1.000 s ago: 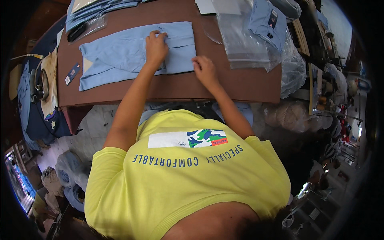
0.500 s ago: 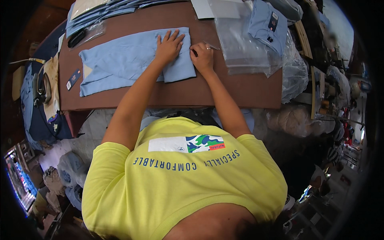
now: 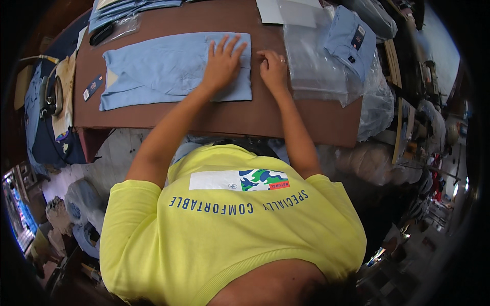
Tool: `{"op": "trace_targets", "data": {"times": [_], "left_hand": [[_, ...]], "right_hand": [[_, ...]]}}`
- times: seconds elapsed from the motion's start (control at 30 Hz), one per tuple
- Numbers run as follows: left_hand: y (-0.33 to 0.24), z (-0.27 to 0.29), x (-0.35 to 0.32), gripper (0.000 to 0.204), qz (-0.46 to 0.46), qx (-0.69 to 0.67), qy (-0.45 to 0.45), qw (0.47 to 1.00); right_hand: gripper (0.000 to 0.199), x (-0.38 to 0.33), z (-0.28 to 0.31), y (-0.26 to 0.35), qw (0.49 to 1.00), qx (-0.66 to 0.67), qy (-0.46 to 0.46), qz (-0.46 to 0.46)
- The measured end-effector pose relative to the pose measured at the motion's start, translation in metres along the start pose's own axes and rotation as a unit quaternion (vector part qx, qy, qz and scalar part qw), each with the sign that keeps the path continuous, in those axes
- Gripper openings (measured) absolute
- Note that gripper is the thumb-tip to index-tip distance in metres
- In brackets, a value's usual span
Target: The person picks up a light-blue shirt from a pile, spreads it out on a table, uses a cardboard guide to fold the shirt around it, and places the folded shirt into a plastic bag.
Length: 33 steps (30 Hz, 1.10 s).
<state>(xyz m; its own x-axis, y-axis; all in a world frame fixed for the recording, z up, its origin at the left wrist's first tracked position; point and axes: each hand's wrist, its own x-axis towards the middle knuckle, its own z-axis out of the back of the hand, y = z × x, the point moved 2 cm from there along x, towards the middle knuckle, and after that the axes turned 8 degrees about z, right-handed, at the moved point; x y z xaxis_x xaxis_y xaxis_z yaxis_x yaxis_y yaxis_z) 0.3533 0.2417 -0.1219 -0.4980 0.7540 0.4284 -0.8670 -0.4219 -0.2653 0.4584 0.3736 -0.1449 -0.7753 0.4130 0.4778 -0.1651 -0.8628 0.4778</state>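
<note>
A light blue garment (image 3: 158,69) lies spread flat on the brown table (image 3: 306,120). My left hand (image 3: 223,61) rests palm down on its right part, fingers apart. My right hand (image 3: 273,69) sits just beyond the garment's right edge on the bare tabletop, fingers curled with the tips at the edge; whether it pinches the cloth I cannot tell. My yellow shirt fills the lower picture.
Clear plastic bags (image 3: 316,61) lie right of my hands, with a folded blue shirt (image 3: 349,43) on them. A stack of blue garments (image 3: 130,7) sits at the far left. A small dark tag (image 3: 93,86) lies beside the garment's left end. White sheets (image 3: 286,10) lie at the far edge.
Both hands have moved up and right along the garment. My right hand went from the table's near part to the garment's right edge, and my left hand slid toward that same end.
</note>
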Motion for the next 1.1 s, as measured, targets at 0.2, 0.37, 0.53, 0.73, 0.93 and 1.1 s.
{"op": "trace_targets", "data": {"times": [0.2, 0.37, 0.53, 0.73, 0.93, 1.1], "left_hand": [[-0.053, 0.012, -0.069, 0.063, 0.036, -0.084, 0.081, 0.993], [-0.042, -0.003, -0.080, 0.067, 0.054, -0.042, 0.114, 0.991], [-0.038, -0.011, -0.080, 0.073, 0.028, -0.033, 0.120, 0.992], [-0.058, -0.006, -0.072, 0.082, 0.094, -0.066, 0.108, 0.988], [-0.059, -0.055, -0.073, 0.066, 0.225, 0.007, 0.114, 0.967], [-0.046, -0.018, -0.056, 0.070, 0.253, -0.342, 0.193, 0.884]], "right_hand": [[0.025, 0.051, -0.032, -0.005, 0.996, 0.008, 0.009, 0.092], [0.021, 0.071, -0.058, -0.005, 0.991, -0.098, 0.084, 0.033], [0.020, 0.078, -0.059, -0.017, 0.984, -0.154, 0.081, -0.028], [0.033, 0.081, -0.056, -0.010, 0.982, -0.039, 0.107, 0.153], [0.062, 0.078, -0.046, -0.017, 0.945, 0.008, 0.299, 0.131], [0.060, 0.076, -0.037, -0.024, 0.941, -0.012, 0.296, 0.165]]}}
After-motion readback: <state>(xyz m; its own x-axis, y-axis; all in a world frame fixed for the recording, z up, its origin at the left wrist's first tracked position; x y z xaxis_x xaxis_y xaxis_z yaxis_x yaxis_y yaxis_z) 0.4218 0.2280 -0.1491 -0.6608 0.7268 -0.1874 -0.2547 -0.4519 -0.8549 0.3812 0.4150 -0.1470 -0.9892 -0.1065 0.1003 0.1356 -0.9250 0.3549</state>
